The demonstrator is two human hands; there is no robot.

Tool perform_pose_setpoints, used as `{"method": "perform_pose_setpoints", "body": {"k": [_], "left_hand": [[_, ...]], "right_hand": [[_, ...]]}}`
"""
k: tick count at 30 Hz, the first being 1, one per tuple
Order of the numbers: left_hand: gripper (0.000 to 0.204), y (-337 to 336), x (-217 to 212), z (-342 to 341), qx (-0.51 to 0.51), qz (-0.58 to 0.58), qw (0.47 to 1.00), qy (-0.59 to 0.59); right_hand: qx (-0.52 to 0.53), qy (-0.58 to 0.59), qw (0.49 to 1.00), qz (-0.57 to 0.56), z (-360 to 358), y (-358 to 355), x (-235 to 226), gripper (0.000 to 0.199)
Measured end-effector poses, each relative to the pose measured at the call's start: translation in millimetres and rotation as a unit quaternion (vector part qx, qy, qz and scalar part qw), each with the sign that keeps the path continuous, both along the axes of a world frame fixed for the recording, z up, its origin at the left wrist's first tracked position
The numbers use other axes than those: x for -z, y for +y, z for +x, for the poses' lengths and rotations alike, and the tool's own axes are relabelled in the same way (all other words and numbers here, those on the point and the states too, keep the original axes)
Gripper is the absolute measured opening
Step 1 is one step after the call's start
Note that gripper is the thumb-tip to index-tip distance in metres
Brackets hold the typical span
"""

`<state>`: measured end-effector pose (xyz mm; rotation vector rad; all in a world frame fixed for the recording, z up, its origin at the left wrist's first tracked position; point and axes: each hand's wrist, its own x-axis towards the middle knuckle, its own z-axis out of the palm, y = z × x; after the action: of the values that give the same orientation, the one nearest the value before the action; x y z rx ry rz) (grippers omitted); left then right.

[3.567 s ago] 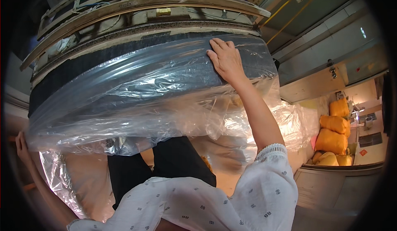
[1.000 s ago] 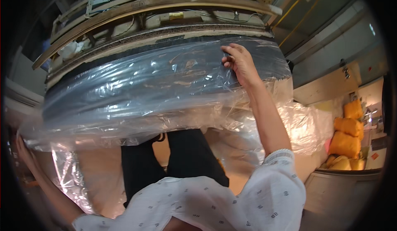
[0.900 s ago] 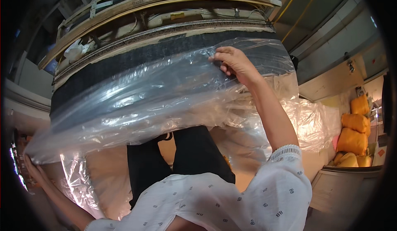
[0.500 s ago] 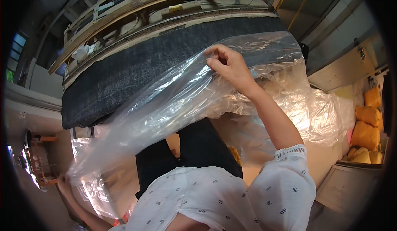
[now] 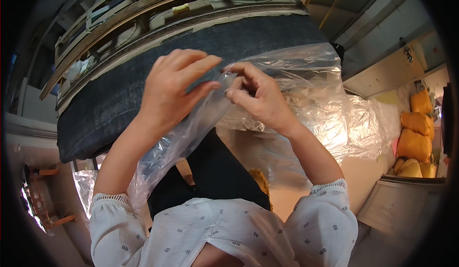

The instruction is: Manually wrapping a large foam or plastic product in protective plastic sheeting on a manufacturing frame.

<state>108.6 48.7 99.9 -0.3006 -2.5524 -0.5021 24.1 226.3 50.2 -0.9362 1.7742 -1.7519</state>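
A long sheet of clear plastic film point(image 5: 306, 66) runs from the far right edge of the dark cloth-covered work surface point(image 5: 114, 94) down over my lap. My right hand point(image 5: 260, 94) pinches its upper edge between thumb and fingers, near the middle of the view. Close beside it, my left hand point(image 5: 174, 85) is raised over the dark cloth, thumb and fingers apart, with no film between them. Film hangs in folds under my left forearm and past my dark trousers point(image 5: 220, 171).
Behind the cloth, a wooden rail frame point(image 5: 158, 8) spans the far side. Crumpled clear film point(image 5: 368, 128) spreads at right. Orange-yellow bundles point(image 5: 414, 142) sit on a shelf at far right. A small wooden stool point(image 5: 48, 195) stands at far left.
My left hand has come from the far lower left up beside my right hand, leaving the film's left end to hang in folds. My right hand keeps its pinch.
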Motion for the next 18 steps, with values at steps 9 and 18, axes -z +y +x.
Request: {"method": "perform_pose_setpoints", "body": {"k": [9, 18], "left_hand": [[0.017, 2.4, 60.1, -35.2, 0.125, 0.347, 0.928, -0.052], [0.007, 18.4, 71.9, -30.4, 0.169, 0.708, 0.685, -0.026]], "right_hand": [[-0.099, -0.199, 0.974, 0.037, -25.0, 24.0, -10.4, 0.033], [0.057, 0.389, 0.909, 0.139, -54.0, 13.5, -25.4, 0.011]]}}
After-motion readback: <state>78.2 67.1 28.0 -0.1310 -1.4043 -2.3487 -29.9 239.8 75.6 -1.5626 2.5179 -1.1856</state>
